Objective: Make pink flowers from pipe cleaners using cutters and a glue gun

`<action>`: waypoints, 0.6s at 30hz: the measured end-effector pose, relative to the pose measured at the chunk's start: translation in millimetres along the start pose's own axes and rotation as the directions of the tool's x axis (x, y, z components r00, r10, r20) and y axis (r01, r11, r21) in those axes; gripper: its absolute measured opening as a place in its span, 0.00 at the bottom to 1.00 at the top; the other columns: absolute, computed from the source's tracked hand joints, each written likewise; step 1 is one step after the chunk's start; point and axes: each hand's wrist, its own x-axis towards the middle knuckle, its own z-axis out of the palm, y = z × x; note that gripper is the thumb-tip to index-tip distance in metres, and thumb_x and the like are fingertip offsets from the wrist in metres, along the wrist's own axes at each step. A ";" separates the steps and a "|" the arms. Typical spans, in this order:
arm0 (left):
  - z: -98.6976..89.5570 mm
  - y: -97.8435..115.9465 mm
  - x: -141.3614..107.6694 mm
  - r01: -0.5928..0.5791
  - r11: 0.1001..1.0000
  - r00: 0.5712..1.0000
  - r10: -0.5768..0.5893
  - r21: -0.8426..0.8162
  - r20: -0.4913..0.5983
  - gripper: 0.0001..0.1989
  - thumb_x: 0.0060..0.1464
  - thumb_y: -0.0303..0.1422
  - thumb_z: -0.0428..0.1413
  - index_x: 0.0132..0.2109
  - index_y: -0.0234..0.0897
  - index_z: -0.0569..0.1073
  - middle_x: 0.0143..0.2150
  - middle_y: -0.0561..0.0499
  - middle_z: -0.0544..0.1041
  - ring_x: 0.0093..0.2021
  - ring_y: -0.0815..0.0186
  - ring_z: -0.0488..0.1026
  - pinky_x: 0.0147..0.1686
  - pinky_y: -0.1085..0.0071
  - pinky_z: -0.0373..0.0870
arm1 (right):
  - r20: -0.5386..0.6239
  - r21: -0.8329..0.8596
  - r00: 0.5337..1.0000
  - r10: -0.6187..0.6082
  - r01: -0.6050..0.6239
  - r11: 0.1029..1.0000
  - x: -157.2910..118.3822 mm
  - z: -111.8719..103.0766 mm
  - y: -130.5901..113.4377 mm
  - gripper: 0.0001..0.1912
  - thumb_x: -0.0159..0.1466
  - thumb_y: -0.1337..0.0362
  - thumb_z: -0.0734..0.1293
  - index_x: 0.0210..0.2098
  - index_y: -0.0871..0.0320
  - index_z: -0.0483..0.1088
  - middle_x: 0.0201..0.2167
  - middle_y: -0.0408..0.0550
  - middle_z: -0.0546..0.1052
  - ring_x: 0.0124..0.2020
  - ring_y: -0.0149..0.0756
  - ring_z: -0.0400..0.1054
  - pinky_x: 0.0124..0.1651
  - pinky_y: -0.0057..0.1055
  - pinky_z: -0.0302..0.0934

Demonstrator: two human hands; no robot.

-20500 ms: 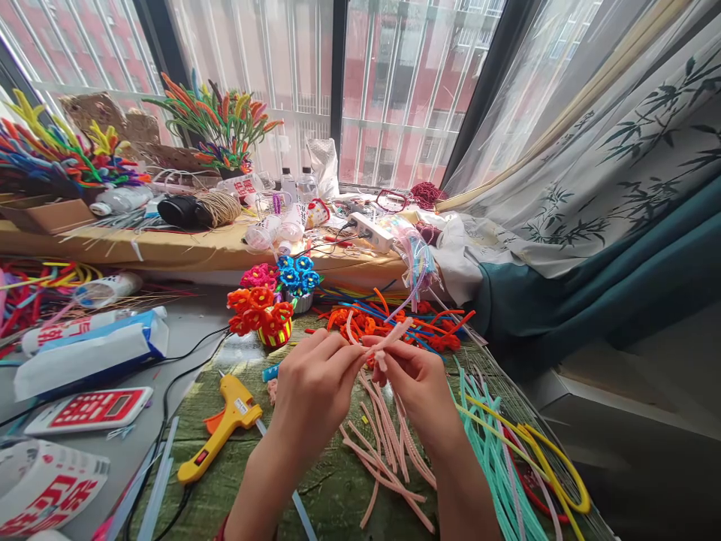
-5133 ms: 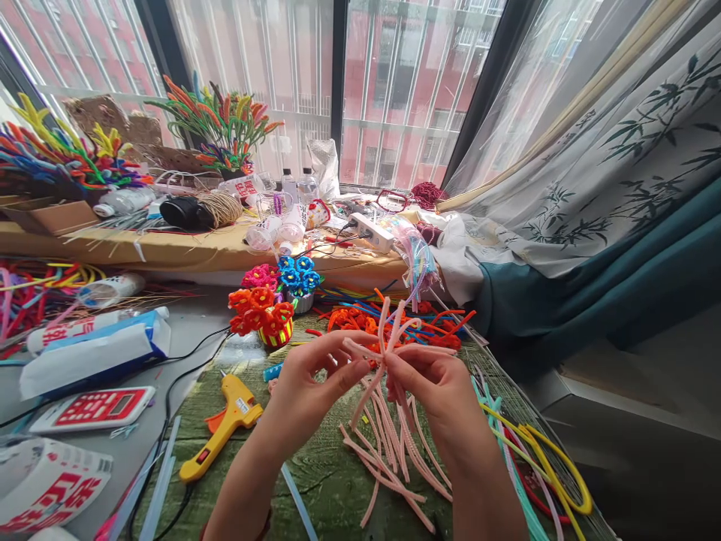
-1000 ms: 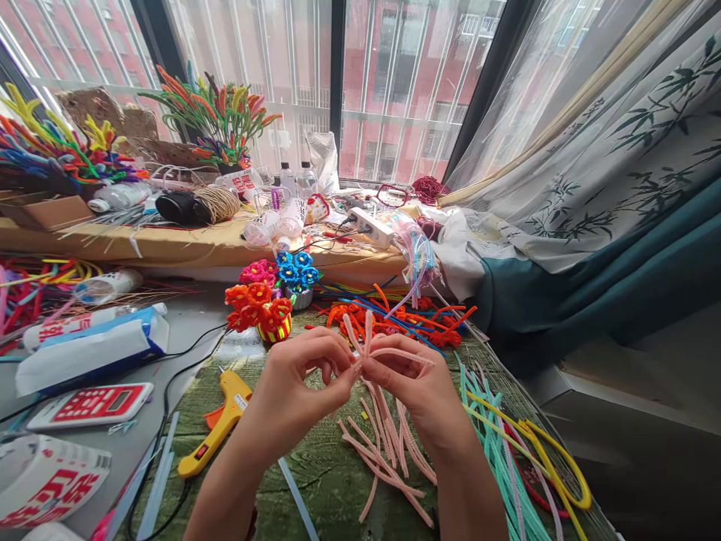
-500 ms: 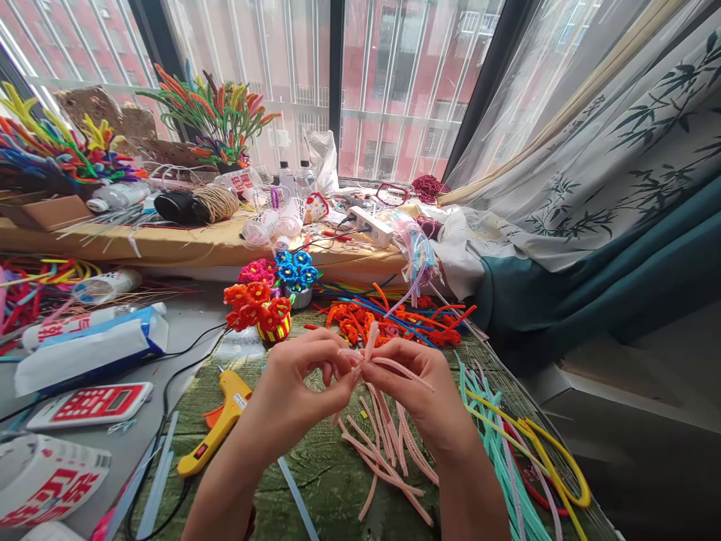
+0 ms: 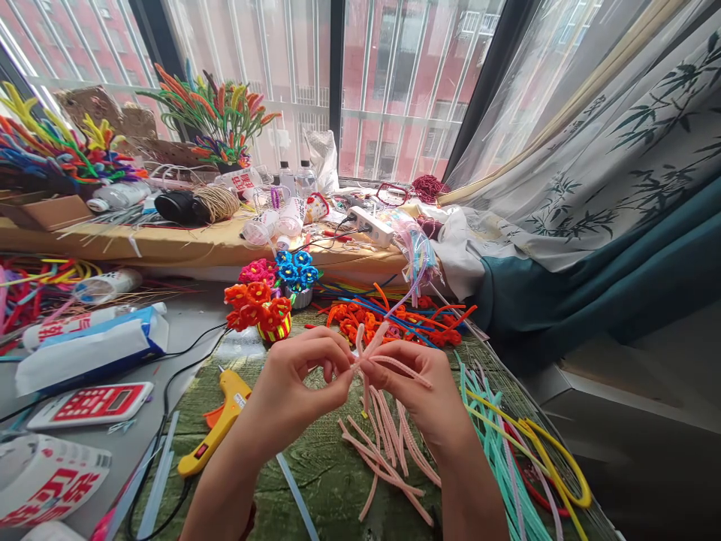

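Note:
Pale pink pipe cleaners [image 5: 376, 340], crossed at a centre with their ends fanning out like a star, are held up between both hands. My left hand [image 5: 312, 372] pinches them from the left with thumb and fingertips. From the other side, my right hand [image 5: 414, 376] grips near the centre, and one strand runs out across its fingers. Below the hands, several loose pink pipe cleaners [image 5: 388, 443] lie on the green wood-grain mat [image 5: 321, 466]. A yellow glue gun [image 5: 217, 424] rests beside my left forearm.
Orange pipe-cleaner flowers [image 5: 256, 306] in a striped pot and blue ones [image 5: 297, 270] stand behind my hands. Orange pipe-cleaner pieces [image 5: 360, 319] are heaped beyond. Mint green pipe cleaners [image 5: 501, 443] lie right; a calculator [image 5: 90, 404] and black cable [image 5: 163, 406] lie left.
The pink pipe cleaners have turned between my fingers: the upright end now leans right, and another end stands up to its left. Both hands stay in nearly the same place.

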 end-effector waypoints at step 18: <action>-1.5 -1.5 1.9 0.044 0.997 0.999 -0.043 -0.064 0.017 0.05 0.51 0.28 0.60 0.28 0.33 0.75 0.33 0.48 0.75 0.32 0.67 0.70 0.30 0.72 0.67 | 0.146 -0.119 0.983 -0.108 0.125 0.985 1.7 -1.2 0.5 0.08 0.57 0.60 0.74 0.27 0.59 0.78 0.25 0.41 0.75 0.27 0.28 0.67 0.30 0.23 0.61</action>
